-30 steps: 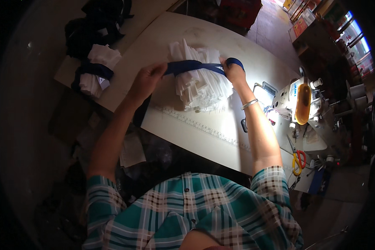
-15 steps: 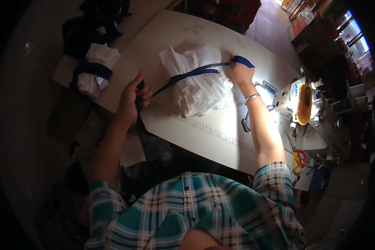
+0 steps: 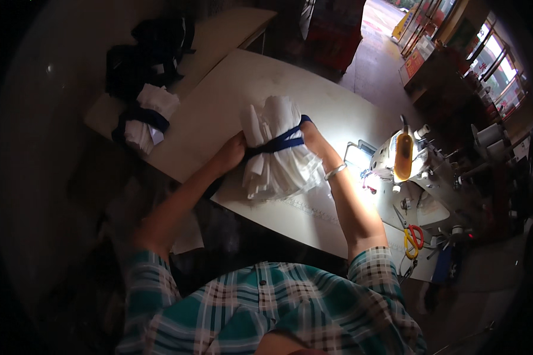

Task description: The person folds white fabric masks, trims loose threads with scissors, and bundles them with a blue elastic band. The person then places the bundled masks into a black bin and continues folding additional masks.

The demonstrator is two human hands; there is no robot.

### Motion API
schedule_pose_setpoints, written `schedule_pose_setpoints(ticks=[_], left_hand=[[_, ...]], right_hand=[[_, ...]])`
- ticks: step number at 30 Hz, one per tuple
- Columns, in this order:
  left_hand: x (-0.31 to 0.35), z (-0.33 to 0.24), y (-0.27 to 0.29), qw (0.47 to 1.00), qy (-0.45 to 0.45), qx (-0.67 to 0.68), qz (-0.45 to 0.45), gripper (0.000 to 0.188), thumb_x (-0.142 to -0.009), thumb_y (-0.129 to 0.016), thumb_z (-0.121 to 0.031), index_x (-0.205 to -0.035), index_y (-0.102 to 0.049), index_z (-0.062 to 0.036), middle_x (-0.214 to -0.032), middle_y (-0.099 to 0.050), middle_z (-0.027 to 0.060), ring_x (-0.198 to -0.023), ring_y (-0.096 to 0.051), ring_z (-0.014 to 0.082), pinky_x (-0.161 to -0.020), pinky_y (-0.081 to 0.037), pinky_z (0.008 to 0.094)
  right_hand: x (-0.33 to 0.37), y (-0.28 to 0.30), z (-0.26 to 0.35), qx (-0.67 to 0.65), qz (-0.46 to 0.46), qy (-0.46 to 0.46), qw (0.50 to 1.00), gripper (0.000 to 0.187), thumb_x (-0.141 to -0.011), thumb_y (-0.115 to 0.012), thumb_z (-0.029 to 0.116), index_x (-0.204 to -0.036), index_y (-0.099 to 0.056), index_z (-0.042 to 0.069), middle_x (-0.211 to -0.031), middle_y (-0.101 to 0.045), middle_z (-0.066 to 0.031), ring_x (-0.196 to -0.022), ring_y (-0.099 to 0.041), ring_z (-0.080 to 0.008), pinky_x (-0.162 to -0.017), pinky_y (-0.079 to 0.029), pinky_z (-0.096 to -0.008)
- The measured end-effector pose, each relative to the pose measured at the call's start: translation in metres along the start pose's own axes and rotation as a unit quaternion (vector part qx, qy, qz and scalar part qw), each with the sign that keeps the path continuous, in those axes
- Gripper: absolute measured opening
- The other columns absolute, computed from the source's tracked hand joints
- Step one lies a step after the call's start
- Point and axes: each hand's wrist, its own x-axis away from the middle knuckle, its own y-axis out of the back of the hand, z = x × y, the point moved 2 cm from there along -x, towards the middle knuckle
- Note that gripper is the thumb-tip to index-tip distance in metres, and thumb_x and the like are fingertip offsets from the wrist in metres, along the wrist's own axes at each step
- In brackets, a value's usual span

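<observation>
A bundle of gathered white cloth (image 3: 284, 171) lies on the pale table between my hands. A dark blue strap (image 3: 272, 145) wraps round its middle, pinching the layers together. My left hand (image 3: 233, 151) is closed at the bundle's left side, on the strap, with its fingertips hidden by the cloth. The strap's loose tail hangs below that wrist over the table's edge. At the right side, my right hand (image 3: 312, 136) is closed on the strap, and a blue fold shows above its knuckles. The fingertips there are mostly hidden too.
To my right stands a lit sewing machine (image 3: 391, 157) with a yellow part. Red-and-yellow-handled scissors (image 3: 413, 239) lie nearer me. Another strapped white bundle (image 3: 148, 121) sits at the far left, beside a dark fabric pile (image 3: 139, 62). The table's front edge (image 3: 272, 229) slants before me.
Both hands have moved inward to the bundle's sides from holding the strap stretched out. The bundle looks narrower and squeezed. The whole view has shifted.
</observation>
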Motion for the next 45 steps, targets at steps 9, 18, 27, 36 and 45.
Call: schedule_pose_setpoints(ticks=[9, 18, 27, 36, 45], left_hand=[[0.002, -0.119, 0.038, 0.949, -0.257, -0.083, -0.165, 0.025, -0.104, -0.040, -0.028, -0.112, -0.046, -0.0046, -0.082, -0.064, 0.0173, -0.080, -0.066, 0.0342, -0.069, -0.050, 0.0380], [0.035, -0.013, 0.018, 0.995, -0.019, -0.058, -0.079, 0.033, -0.098, -0.055, -0.030, -0.092, -0.049, 0.0016, -0.075, -0.059, 0.0159, -0.067, -0.056, 0.0206, -0.066, -0.045, 0.0322], [0.041, -0.016, 0.034, 0.968, -0.033, -0.244, -0.054, 0.047, -0.095, -0.057, -0.040, -0.074, -0.051, 0.0006, -0.060, -0.049, 0.0170, -0.054, -0.049, 0.0207, -0.055, -0.040, 0.0362], [0.033, 0.004, 0.057, 0.863, -0.145, -0.483, -0.036, 0.018, -0.074, -0.067, -0.025, -0.079, -0.067, -0.0076, -0.074, -0.066, 0.0175, -0.073, -0.065, 0.0370, -0.064, -0.052, 0.0435], [0.036, -0.009, 0.038, 0.838, -0.295, -0.453, 0.078, 0.016, -0.075, -0.067, -0.023, -0.085, -0.066, -0.0104, -0.072, -0.063, 0.0145, -0.066, -0.065, 0.0333, -0.059, -0.053, 0.0411]], right_hand=[[-0.009, 0.029, 0.078, -0.340, -0.122, 0.052, 0.931, 0.031, -0.101, -0.046, 0.022, -0.116, -0.057, -0.002, -0.112, -0.065, -0.0120, -0.101, -0.061, -0.0179, -0.089, -0.049, -0.0313], [0.068, 0.008, -0.010, -0.469, -0.143, -0.180, 0.853, 0.051, -0.103, -0.030, 0.049, -0.078, -0.048, 0.007, -0.055, -0.042, -0.0023, -0.053, -0.046, -0.0180, -0.061, -0.050, -0.0357], [0.050, -0.009, -0.011, -0.010, -0.195, -0.152, 0.969, 0.053, -0.101, -0.043, 0.046, -0.071, -0.050, 0.003, -0.058, -0.045, -0.0051, -0.049, -0.039, -0.0194, -0.050, -0.035, -0.0340], [0.061, 0.004, -0.009, 0.260, -0.179, -0.008, 0.949, 0.024, -0.079, -0.064, 0.027, -0.092, -0.072, 0.007, -0.081, -0.068, -0.0145, -0.077, -0.065, -0.0334, -0.067, -0.049, -0.0410], [0.054, 0.005, -0.023, 0.412, -0.021, -0.036, 0.910, 0.040, -0.089, -0.053, 0.036, -0.124, -0.062, 0.019, -0.111, -0.067, -0.0056, -0.105, -0.061, -0.0233, -0.095, -0.037, -0.0492]])
